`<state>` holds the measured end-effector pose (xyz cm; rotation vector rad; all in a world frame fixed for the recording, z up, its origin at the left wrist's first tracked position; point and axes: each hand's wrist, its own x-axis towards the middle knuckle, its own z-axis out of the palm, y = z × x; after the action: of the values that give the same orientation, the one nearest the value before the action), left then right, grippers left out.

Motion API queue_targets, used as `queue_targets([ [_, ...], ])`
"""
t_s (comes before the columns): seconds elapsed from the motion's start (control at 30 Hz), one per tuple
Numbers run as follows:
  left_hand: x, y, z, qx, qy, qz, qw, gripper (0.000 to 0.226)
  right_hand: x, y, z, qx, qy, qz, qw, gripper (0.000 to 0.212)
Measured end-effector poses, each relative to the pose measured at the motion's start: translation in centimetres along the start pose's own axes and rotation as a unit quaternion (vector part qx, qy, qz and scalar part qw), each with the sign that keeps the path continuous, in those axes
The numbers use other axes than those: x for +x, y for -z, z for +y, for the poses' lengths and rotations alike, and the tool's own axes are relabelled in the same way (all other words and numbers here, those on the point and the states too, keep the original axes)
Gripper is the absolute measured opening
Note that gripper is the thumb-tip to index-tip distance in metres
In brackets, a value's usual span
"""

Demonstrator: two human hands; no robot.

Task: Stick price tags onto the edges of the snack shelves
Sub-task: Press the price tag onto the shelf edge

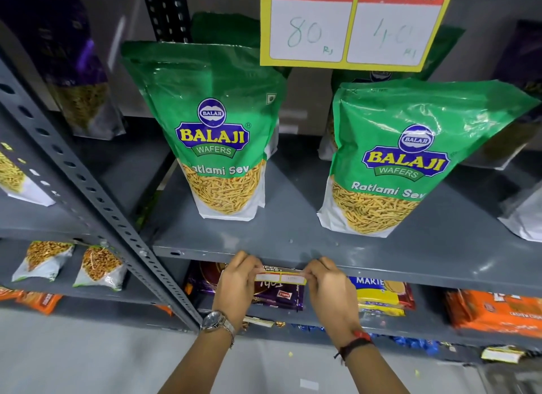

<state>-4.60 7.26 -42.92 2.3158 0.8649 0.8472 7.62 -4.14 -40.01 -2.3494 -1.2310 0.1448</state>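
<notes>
While both hands pinch its ends, the price tag (281,278) meets the shelf edge (381,269).

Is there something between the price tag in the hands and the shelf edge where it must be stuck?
Nothing visible blocks it. Left hand and right hand hold the price tag by its ends, right at the bare grey shelf edge. Whether it already touches cannot be told.

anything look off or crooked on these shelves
The right green Ratlami Sev bag leans to the right, while the left bag stands nearly upright. Both hands hold the price tag level at the shelf edge. Nothing spilled or torn.
</notes>
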Motion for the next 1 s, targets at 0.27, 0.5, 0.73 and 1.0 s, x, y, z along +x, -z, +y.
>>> queue_targets([
  [0.27,0.2,0.0,0.7,-0.009,0.0,0.029,1.0,0.022,0.3,0.9,-0.1,0.029,-0.009,-0.008,1.0,0.012],
  [0.5,0.5,-0.3,1.3,-0.009,0.014,0.042,0.999,0.025,0.8,0.9,-0.2,0.047,-0.026,-0.01,0.998,0.007],
  [0.73,1.7,1.2,2.0,0.047,0.106,0.014,0.993,0.035,1.8,2.4,-0.2,0.009,-0.042,-0.047,0.998,0.024],
  [1.0,1.2,1.7,5.1,0.157,-0.012,0.022,0.987,0.025,-0.6,5.0,6.2,-0.105,0.133,-0.015,0.985,0.029],
])
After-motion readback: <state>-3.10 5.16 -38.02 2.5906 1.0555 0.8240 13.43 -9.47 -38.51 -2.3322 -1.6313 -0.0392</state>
